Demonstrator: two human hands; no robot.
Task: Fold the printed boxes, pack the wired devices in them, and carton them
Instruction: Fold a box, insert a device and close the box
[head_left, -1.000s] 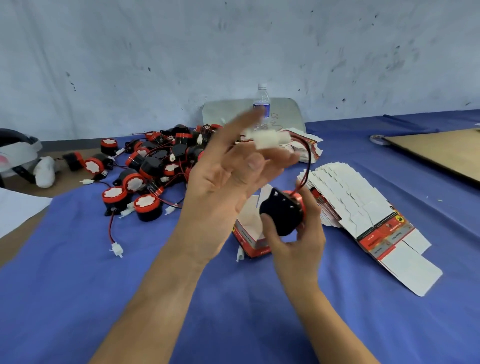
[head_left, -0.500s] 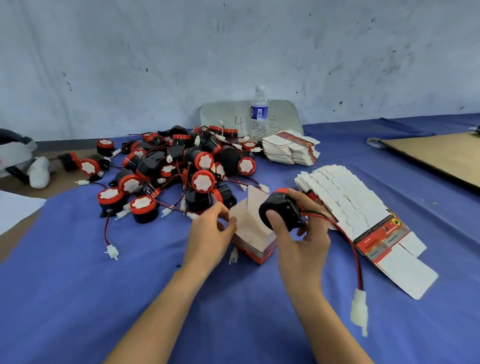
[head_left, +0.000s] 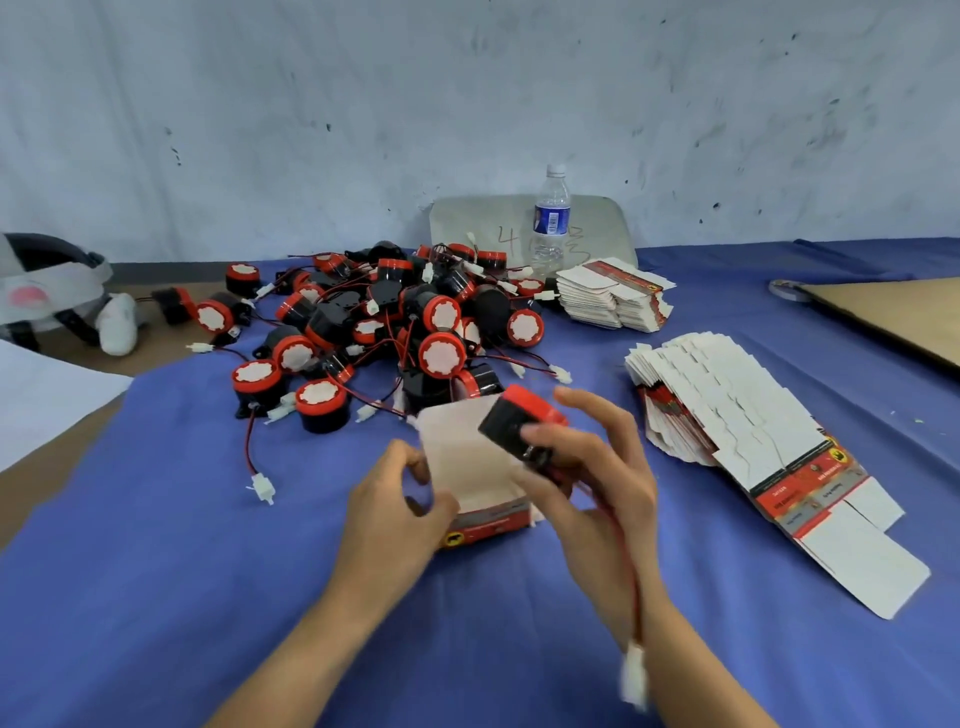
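Right hand (head_left: 587, 483) holds device (head_left: 522, 428) over box (head_left: 467, 467) gripped by left hand (head_left: 400, 512).

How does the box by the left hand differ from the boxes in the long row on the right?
The standing box is folded up, its flap open; the boxes in the long row lie flat. The left hand holds the standing box; no hand touches the overlapped row. Both have red print and pale insides.

A handwritten red "4" is on the grey board (head_left: 467, 228) leaning against the wall; the red scrawl beside it is illegible. The label on the water bottle (head_left: 551, 223) and the print on the printed boxes (head_left: 800, 483) are too blurred to read.
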